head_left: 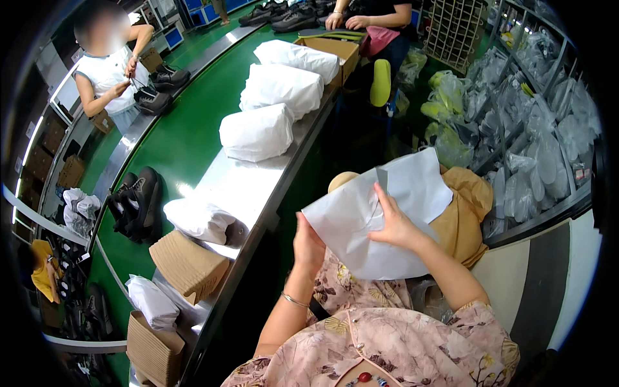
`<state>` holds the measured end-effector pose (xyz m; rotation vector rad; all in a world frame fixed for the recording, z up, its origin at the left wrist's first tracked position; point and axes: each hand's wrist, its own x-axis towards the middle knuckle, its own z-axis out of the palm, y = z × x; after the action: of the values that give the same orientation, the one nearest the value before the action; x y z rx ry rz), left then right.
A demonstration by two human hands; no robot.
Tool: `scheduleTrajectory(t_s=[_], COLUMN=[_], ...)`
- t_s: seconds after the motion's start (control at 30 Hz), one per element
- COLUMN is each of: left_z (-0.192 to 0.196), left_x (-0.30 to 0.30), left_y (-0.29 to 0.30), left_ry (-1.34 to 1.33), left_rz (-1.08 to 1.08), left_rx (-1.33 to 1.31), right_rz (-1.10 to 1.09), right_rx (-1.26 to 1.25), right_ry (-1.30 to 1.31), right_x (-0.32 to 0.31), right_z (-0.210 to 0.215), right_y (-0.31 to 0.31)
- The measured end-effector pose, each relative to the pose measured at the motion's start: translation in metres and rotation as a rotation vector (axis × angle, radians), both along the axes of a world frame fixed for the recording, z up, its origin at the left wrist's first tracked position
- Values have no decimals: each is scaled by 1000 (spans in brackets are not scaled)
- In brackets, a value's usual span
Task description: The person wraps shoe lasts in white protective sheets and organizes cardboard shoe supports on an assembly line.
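White paper sheets [348, 251] hang in front of my body, creased and slightly fanned at the upper right. At their left edge my left hand [308, 244] grips the paper, its fingertips partly hidden. My right hand [396, 222] lies over the middle, thumb pointing up and fingers on the paper. How many sheets there are I cannot tell. Just beyond the paper shows the rounded top of a tan object [342, 181]. Brown paper or cloth [465, 206] lies crumpled to the right, partly covered by the sheets.
White paper-wrapped bundles [256, 132] line the metal ledge [238, 187] beside a green conveyor [193, 122] carrying dark shoes [145, 200]. Corrugated cardboard pieces [188, 264] sit nearer. Bagged insoles [529, 148] fill a rack at right. Co-workers [109, 71] work across and ahead.
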<state>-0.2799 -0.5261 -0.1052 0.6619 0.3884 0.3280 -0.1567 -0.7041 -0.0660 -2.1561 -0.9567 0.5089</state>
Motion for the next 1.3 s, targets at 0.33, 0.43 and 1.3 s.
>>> scheduleTrajectory(t_s=[0.33,0.43,1.3], left_z=[23,33,-65], left_x=[32,38,44], left_y=[31,27,6], left_ry=[-33,-77,451], left_rz=[184,40,435], left_rx=[886,880,1263], right_rz=[26,74,-258], right_rx=[-138,-223,-220], right_ry=[139,199,238], right_x=[-20,-23,-53], right_z=[12,21,-94], right_y=[2,3,-64])
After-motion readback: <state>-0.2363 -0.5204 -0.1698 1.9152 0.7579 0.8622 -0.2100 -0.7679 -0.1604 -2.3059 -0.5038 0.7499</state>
